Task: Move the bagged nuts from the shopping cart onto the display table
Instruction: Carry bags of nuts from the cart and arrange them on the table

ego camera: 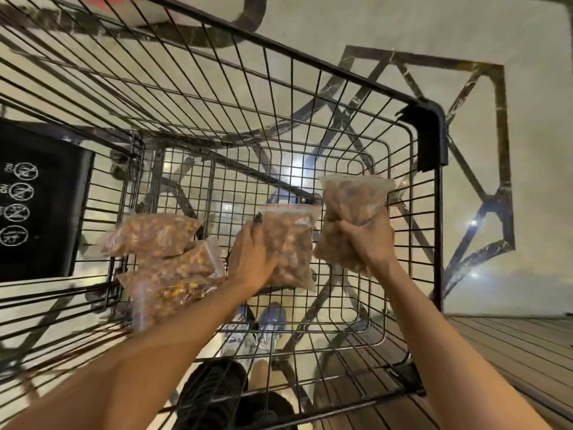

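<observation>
In the black wire shopping cart (429,141) our left hand (252,259) and right hand (367,240) each clamp a clear zip bag of brown nuts (294,243) (353,197), more bags (167,259) left; risk: bags slipping or snagging on wire.

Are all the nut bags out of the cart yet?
Not yet. No bag can be seen delivered; the display table is not in view. The left hand grips one bag, and the right hand grips another bag. Several bags still lie piled in the cart.
</observation>
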A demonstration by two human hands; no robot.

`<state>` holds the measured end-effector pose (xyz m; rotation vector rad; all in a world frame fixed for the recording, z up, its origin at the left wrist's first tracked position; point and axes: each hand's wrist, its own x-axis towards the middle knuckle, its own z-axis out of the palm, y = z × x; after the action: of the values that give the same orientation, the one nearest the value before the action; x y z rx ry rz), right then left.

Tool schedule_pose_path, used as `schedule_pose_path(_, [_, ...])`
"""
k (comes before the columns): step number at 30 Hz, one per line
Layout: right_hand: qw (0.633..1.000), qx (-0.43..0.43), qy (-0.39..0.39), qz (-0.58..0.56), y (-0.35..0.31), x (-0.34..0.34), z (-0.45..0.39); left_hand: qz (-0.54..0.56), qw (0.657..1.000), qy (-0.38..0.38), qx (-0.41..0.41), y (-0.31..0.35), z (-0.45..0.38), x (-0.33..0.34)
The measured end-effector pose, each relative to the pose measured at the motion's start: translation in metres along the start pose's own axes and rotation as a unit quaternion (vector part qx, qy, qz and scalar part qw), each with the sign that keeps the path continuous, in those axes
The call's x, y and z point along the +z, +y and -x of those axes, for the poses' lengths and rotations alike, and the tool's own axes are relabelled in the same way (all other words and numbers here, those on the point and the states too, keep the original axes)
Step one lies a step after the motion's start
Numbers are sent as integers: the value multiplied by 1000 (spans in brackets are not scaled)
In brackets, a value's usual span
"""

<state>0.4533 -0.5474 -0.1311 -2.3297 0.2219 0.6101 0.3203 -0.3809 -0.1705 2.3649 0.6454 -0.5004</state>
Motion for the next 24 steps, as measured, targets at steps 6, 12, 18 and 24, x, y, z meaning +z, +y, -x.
schedule_pose_path(6, [997, 66, -41, -25, 20, 13, 1, 290, 939, -42, -180, -3, -17, 28])
schedule_pose_path(12, [994, 77, -74, -8, 26, 16, 8, 293, 934, -28, -202, -1, -22, 35])
schedule_pose_path(18, [991, 98, -92, 15, 30, 23, 17, 347, 904, -33, -249, 12, -29, 38])
schedule_pose_path(24, [986, 93, -123, -66, 31, 27, 25, 391, 888, -61, -234, 18, -25, 41])
